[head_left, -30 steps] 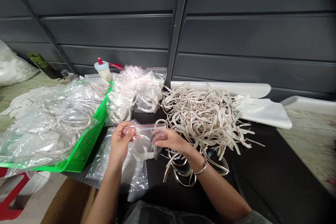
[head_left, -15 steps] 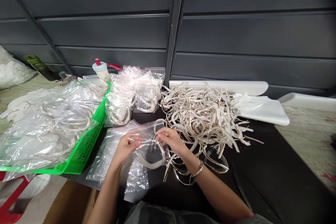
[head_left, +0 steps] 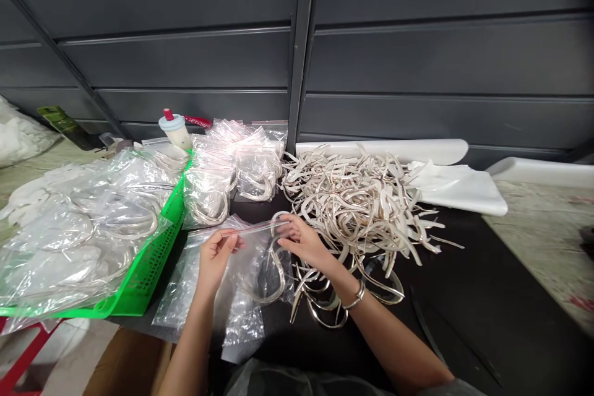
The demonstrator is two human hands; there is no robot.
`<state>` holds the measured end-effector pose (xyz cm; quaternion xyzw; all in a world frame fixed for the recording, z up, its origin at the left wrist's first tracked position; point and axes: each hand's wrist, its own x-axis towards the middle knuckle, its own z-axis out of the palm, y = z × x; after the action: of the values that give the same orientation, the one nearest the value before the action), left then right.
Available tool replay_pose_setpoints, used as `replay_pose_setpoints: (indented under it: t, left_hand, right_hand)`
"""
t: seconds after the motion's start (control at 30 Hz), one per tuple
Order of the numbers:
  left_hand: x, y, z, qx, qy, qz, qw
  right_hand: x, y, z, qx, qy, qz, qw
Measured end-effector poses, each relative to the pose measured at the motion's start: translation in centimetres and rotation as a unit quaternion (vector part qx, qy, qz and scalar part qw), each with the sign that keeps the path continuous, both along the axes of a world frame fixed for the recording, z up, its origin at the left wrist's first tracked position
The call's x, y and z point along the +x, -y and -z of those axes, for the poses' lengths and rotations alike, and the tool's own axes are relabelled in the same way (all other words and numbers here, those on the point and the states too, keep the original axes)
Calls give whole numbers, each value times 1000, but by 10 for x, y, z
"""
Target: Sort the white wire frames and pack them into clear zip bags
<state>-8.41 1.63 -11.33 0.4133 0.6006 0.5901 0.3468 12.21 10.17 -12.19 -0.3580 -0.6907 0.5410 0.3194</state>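
My left hand [head_left: 216, 255] pinches the left end of a clear zip bag's [head_left: 260, 260] red-lined top edge. At the bag's right end my right hand [head_left: 301, 239] is closed on the same edge, a metal bangle on its wrist. A curved silver-beige headband [head_left: 269, 284] hangs inside the bag, over the black table [head_left: 464, 309]. Just right of my hands lies a big heap of loose headbands [head_left: 357, 198].
A green basket [head_left: 153, 247] at left is piled with bagged headbands. More filled bags [head_left: 232, 173] stack behind, beside a small bottle with a red cap [head_left: 175, 129]. Empty bags [head_left: 199, 297] lie under my hands. White foam sheets [head_left: 455, 189] sit at the back right.
The bag's top edge has been pulled straight between both hands, and the headband has slid lower inside the bag. My hands moved slightly apart.
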Motion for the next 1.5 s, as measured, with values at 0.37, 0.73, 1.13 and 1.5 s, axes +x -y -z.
replay_pose_setpoints:
  t: [0.37,0.73,1.13,1.5]
  left_hand:
    - [20,-6,-18,22,-72,54,996]
    - [12,-13,7,-45,122,111,985]
    - [-8,-76,-39,49,81,26,995]
    - [-58,-209,-23,55,-224,-106,967]
  right_hand:
    - [-23,7,-57,307,177,-22,935]
    - [23,7,-35,219,128,59,965]
    - [54,36,-36,322,-8,222,920]
    - [102,64,-12,307,59,298,902]
